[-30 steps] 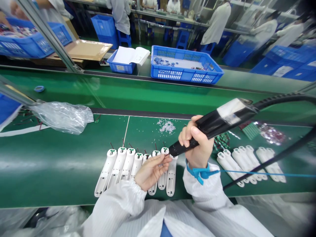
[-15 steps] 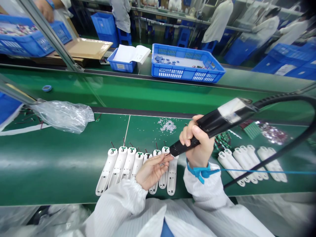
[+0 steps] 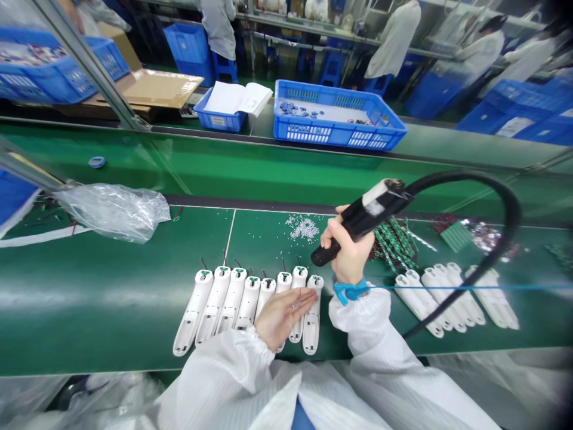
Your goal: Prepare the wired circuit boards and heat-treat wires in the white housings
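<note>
My right hand (image 3: 351,248) is wrapped round a black electric screwdriver (image 3: 367,215), its nose pointing down and left above the table. A thick black hose runs from its back end. My left hand (image 3: 284,313) is palm up with the fingers stretched out, and a few tiny screws (image 3: 295,305) lie on it near the fingers. It hovers over a row of several white plastic housings (image 3: 230,298), hiding parts of those in the middle and right. Green pieces and thin dark wires show at their top ends. Beyond the row lies a pile of small screws (image 3: 305,229).
More white housings (image 3: 452,295) lie at right, below green circuit strips (image 3: 394,242) and shiny parts (image 3: 495,239). A clear plastic bag (image 3: 116,209) lies at left. A blue crate (image 3: 340,134) stands on the far ledge. A blue cord (image 3: 470,288) runs right from my wrist.
The screwdriver has moved away from my left fingertips, up and to the right, and its tip no longer meets them. My left hand has flattened and shifted slightly down and right.
</note>
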A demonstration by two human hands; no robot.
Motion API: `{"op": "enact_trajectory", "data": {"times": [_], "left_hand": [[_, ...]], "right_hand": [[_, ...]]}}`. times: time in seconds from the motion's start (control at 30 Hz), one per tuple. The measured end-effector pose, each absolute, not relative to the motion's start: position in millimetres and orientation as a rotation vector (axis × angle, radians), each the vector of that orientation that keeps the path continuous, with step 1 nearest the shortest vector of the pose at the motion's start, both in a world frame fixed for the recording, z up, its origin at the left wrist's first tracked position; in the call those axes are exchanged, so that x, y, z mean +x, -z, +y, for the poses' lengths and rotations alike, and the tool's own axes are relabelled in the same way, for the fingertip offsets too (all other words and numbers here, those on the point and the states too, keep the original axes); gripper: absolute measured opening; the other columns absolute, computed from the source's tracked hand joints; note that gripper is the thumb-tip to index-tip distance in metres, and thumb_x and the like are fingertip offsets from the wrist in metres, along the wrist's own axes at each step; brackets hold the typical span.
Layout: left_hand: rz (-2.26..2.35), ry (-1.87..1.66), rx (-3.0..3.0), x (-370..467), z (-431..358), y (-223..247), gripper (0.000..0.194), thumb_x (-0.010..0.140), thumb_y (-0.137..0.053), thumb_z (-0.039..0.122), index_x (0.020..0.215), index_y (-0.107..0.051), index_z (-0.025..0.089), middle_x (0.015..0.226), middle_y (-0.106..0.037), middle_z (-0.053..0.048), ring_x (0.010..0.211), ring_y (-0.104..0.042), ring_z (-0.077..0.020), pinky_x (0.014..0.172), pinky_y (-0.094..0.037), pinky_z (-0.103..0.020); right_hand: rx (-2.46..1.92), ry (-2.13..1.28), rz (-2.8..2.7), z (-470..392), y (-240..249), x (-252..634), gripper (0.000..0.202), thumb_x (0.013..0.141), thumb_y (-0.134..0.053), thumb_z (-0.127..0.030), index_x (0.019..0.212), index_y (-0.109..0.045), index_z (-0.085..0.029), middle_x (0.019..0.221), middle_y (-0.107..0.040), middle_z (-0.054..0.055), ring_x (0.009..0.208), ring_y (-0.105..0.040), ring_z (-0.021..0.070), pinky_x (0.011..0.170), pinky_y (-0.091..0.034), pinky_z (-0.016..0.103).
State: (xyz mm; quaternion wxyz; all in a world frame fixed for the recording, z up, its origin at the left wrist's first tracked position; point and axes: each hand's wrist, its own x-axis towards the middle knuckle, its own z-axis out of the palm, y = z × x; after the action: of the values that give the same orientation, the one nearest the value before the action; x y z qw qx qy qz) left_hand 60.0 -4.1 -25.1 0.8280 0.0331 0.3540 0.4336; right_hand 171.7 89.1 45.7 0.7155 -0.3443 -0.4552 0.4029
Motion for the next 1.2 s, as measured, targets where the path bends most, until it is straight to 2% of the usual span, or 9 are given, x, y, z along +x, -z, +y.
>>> {"op": "enact_trajectory", "data": {"times": [0.47, 0.8, 1.03, 1.2], "left_hand": [[0.777, -0.921, 0.076, 61.2, -5.0, 27.9, 0.026, 0.069, -0.07, 0.015, 0.089, -0.067, -0.001, 0.106, -0.066, -0.024, 0.109, -0.059, -0.0317, 0.104, -0.041, -0.038], [0.757, -0.934, 0.058, 61.7, -5.1, 28.8, 0.023, 0.072, -0.067, 0.014, 0.088, -0.067, -0.002, 0.106, -0.066, -0.025, 0.107, -0.061, -0.0308, 0.104, -0.04, -0.039], [0.762, -0.938, 0.035, 61.9, -5.4, 28.3, 0.018, 0.076, -0.063, 0.011, 0.087, -0.067, -0.002, 0.102, -0.068, -0.024, 0.104, -0.062, -0.0296, 0.103, -0.041, -0.038], [0.764, -0.978, -0.012, 62.5, -9.3, 26.1, 0.012, 0.08, -0.06, 0.008, 0.08, -0.068, -0.001, 0.092, -0.07, -0.021, 0.096, -0.066, -0.0264, 0.101, -0.043, -0.036]], "right_hand": [[-0.834, -0.978, -1.022, 98.4, -28.6, 165.2, 0.024, 0.072, -0.069, -0.025, 0.092, -0.057, -0.02, 0.051, -0.051, -0.009, 0.037, -0.045, 0.0082, 0.042, -0.039, 0.024], [-0.853, -1.013, -1.047, 99.3, -28.9, 162.3, 0.021, 0.071, -0.07, -0.025, 0.084, -0.055, -0.019, 0.051, -0.051, -0.009, 0.038, -0.046, 0.0081, 0.042, -0.038, 0.024], [-0.879, -1.017, -1.063, 101.6, -28.9, 158.9, 0.024, 0.071, -0.071, -0.026, 0.09, -0.057, -0.019, 0.053, -0.051, -0.008, 0.038, -0.045, 0.0081, 0.041, -0.037, 0.024], [-0.817, -1.017, -1.071, 89.7, -42.7, 162.1, 0.025, 0.072, -0.07, -0.023, 0.093, -0.058, -0.019, 0.055, -0.051, -0.008, 0.039, -0.045, 0.0079, 0.042, -0.037, 0.024]]}}
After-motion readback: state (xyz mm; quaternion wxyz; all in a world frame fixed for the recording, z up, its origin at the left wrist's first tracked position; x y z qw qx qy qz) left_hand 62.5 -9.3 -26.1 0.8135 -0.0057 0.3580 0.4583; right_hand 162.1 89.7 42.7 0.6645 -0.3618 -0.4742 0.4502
